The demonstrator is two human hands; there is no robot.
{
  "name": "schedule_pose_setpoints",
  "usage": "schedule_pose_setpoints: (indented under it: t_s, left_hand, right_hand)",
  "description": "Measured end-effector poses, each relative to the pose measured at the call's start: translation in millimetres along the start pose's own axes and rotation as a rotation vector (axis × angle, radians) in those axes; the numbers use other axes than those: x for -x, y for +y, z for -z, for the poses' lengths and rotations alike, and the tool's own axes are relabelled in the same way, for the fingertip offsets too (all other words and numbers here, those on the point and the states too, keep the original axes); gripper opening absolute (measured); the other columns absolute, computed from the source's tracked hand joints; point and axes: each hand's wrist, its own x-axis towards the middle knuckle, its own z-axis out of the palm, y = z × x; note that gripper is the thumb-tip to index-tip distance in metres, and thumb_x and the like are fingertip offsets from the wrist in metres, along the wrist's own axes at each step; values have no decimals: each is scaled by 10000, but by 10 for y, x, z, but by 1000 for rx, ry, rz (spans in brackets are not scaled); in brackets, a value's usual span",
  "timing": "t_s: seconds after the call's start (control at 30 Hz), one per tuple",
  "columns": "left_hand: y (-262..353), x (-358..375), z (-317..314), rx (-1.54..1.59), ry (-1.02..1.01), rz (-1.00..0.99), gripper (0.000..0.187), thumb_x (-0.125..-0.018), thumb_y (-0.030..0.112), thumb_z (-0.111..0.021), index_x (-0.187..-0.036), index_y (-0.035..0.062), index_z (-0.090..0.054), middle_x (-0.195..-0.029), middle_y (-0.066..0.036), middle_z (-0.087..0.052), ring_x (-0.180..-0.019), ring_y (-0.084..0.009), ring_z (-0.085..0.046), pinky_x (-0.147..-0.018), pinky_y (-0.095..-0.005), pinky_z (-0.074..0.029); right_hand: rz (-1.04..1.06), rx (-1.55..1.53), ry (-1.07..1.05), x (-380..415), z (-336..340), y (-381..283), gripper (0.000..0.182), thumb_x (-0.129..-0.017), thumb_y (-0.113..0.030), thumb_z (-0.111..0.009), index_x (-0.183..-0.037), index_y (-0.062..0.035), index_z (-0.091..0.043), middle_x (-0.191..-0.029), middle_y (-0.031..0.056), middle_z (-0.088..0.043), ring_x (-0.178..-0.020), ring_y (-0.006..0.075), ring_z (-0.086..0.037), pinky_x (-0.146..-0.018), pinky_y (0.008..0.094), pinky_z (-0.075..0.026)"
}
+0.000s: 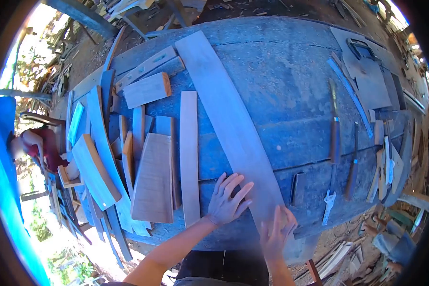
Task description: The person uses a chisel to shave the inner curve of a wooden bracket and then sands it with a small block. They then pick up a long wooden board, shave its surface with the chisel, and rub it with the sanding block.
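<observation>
Two hands I see flat on the long plank [226, 114] lying slantwise across the blue table [291, 81]: left hand [226, 200] fingers spread, right hand [277, 233] open at its near end, gripping nothing.

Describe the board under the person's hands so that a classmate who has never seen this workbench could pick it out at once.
Start at the big blue workbench. The long plank runs from the far edge to the near edge, where the left hand and right hand press flat on it. It is by far the longest and widest board, slightly curved, unlike the short offcuts piled to its left.
</observation>
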Motion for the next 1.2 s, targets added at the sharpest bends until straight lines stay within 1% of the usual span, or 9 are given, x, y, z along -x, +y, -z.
schedule_pose_setpoints:
  t_s: [0.13, 0.23, 0.37, 0.6, 0.67, 0.8, 0.9, 1.03, 1.2]
  left_hand:
    - [3, -16, 10, 40, 10, 26, 515, -879, 301, -694, -1338, 123, -545, -1322, -152, -462, -1268, -357, -462, -1104, -545, -335]
    - [-14, -23, 18, 23, 13, 34, 521, -881, 291, -694, -1346, 114, -537, -1320, -158, -465, -1264, -354, -471, -1098, -539, -347]
    - [-2, -20, 40, 90, 14, 64, 507, -888, 259, -689, -1331, 67, -535, -1326, -177, -455, -1271, -355, -460, -1100, -533, -349]
    - [-53, 39, -23, 273, 177, 196, 580, -942, 268, -631, -1398, -18, -415, -1368, -212, -409, -1279, -378, -446, -1068, -458, -386]
    - [60, -167, 35, 840, 458, 522, 588, -980, 303, -579, -1422, -27, -376, -1388, -180, -415, -1259, -308, -480, -1048, -423, -402]
    - [115, -700, 332, 1404, 502, 778, 526, -1001, 326, -550, -1372, -32, -444, -1311, -140, -515, -1187, -220, -540, -1011, -394, -423]
    - [-27, -884, 441, 1299, 79, 1236, 400, -982, 305, -599, -1228, -9, -571, -1059, -78, -676, -937, -159, -645, -824, -335, -503]
    - [60, -826, 617, 1477, 132, 1268, 388, -973, 288, -613, -1230, -1, -574, -1083, -105, -680, -925, -181, -675, -772, -332, -554]
    - [-65, -486, 1205, 1744, 148, 842, 530, -969, 344, -586, -1327, -28, -464, -1218, -168, -628, -1063, -267, -666, -847, -460, -594]
  right_hand:
    - [-143, 222, -19, 207, -84, 13, 735, -911, -533, -588, -1439, -45, -433, -1416, 291, -351, -1245, 459, -372, -1005, 541, -338]
    - [-118, 278, -49, 181, -84, 6, 741, -907, -576, -551, -1435, -67, -448, -1418, 292, -355, -1237, 459, -376, -1000, 561, -333]
    - [-119, 277, -66, 159, -17, -8, 758, -897, -578, -557, -1449, -74, -427, -1411, 285, -367, -1239, 458, -377, -998, 564, -332]
    - [-154, -28, -71, 154, 256, -68, 807, -746, -422, -747, -1418, -79, -459, -1367, 271, -393, -1216, 451, -393, -981, 569, -353]
    - [-157, -121, -66, 191, 337, -77, 819, -715, -392, -775, -1405, -76, -468, -1356, 271, -394, -1214, 452, -394, -977, 571, -358]
    - [-147, -197, -59, 438, 416, -109, 782, -712, -387, -783, -1365, -74, -488, -1343, 277, -387, -1216, 459, -390, -974, 580, -360]
    - [-124, -148, -30, 554, 466, -52, 767, -711, -383, -787, -1353, -85, -492, -1351, 282, -380, -1219, 460, -389, -969, 590, -360]
    - [36, 79, 33, 534, 806, 174, 745, -728, -364, -787, -1361, -113, -485, -1377, 293, -364, -1233, 460, -383, -965, 623, -350]
    - [377, 576, 167, -67, 1472, 501, 669, -801, -312, -754, -1368, -96, -474, -1405, 269, -373, -1293, 454, -378, -1009, 622, -338]
